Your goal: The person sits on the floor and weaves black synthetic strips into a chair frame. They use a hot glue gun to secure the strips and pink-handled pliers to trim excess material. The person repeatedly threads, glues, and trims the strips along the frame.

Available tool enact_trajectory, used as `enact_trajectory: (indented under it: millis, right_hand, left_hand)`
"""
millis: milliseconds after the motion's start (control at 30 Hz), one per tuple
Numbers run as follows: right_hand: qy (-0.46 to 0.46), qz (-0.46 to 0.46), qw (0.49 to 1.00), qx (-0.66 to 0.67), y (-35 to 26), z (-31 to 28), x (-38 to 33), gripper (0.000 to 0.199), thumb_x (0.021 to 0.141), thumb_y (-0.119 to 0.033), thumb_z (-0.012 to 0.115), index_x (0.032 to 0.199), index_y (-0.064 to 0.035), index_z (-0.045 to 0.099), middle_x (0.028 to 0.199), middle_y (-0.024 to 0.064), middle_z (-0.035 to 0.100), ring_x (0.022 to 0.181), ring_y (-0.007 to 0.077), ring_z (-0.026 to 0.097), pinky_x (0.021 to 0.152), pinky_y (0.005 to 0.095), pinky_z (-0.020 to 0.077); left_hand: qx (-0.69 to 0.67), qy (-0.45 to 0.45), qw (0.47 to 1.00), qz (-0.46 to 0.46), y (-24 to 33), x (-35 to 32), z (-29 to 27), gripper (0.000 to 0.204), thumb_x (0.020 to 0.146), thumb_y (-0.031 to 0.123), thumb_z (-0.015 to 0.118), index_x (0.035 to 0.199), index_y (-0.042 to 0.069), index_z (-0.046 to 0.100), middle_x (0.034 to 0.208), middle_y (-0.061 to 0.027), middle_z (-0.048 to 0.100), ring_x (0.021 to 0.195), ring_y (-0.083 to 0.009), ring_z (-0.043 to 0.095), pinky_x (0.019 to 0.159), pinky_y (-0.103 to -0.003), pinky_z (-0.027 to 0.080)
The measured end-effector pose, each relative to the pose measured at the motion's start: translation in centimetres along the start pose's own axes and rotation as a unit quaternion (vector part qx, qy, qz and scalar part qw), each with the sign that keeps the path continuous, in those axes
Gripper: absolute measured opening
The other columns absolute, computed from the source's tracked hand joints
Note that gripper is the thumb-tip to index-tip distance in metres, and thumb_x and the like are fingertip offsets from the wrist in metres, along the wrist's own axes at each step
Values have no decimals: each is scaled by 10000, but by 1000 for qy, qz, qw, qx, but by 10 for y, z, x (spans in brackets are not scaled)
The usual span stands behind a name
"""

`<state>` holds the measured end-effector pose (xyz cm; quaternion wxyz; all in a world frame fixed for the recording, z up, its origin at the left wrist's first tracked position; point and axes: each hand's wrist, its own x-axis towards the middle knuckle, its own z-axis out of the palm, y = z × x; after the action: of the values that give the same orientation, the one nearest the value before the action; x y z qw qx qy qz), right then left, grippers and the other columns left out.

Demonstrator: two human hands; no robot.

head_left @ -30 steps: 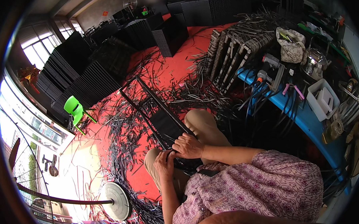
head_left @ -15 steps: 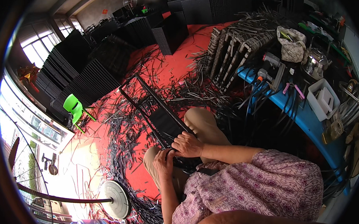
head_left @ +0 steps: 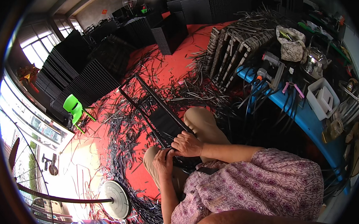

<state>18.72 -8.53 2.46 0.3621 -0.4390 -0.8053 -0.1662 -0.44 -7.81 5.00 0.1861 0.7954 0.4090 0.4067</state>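
1. My left hand (head_left: pixel 164 160) has its grip closed on the near end of the black frame (head_left: pixel 155 113), fingers curled over the woven part.
2. My right hand (head_left: pixel 187 143) lies just beside it, grip pinching a dark strip at the frame's edge.
3. The frame rests across my knees and runs out over the red floor (head_left: pixel 177 60).
4. Loose black strips (head_left: pixel 121 154) litter the floor around it.
5. A blue desk (head_left: pixel 304 118) stands to my right.
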Motion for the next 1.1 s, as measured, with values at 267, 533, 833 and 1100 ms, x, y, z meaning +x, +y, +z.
enact_trajectory:
  millis: [267, 533, 833, 1100]
  right_hand:
    - [2, -7, 1000, -7, 0, 1, 0, 319, 898, -414, 700, 831, -140, 550, 781, 27, 516, 761, 201, 558, 727, 374, 408]
    - [-1, -10, 1000, -3, 1, 2, -1, 315, 903, -409, 695, 832, -139, 551, 787, 33, 527, 770, 206, 564, 729, 375, 413]
    - [-4, -2, 1000, -3, 0, 0, 0, 315, 904, -408, 692, 833, -139, 542, 787, 32, 521, 773, 207, 559, 732, 375, 409]
    - [-9, 1, 1000, -8, 0, -1, -1, 299, 895, -389, 704, 843, -139, 549, 794, 30, 522, 782, 206, 558, 738, 374, 409]
  left_hand:
    - [-4, -8, 1000, -14, 2, 0, -2, 241, 924, 260, 705, 951, 25, 744, 830, -156, 689, 782, -351, 674, 728, -427, 507]
    - [40, -30, 998, -32, 18, 3, -9, 254, 954, 264, 665, 971, 26, 753, 903, -129, 731, 848, -302, 697, 794, -386, 520]
    - [22, -4, 1000, -15, 12, 1, -5, 240, 929, 266, 700, 965, 33, 749, 841, -157, 692, 799, -351, 677, 736, -424, 507]
    - [10, -2, 1000, -13, 12, 1, -3, 246, 927, 263, 702, 962, 24, 748, 852, -158, 700, 806, -354, 680, 742, -425, 511]
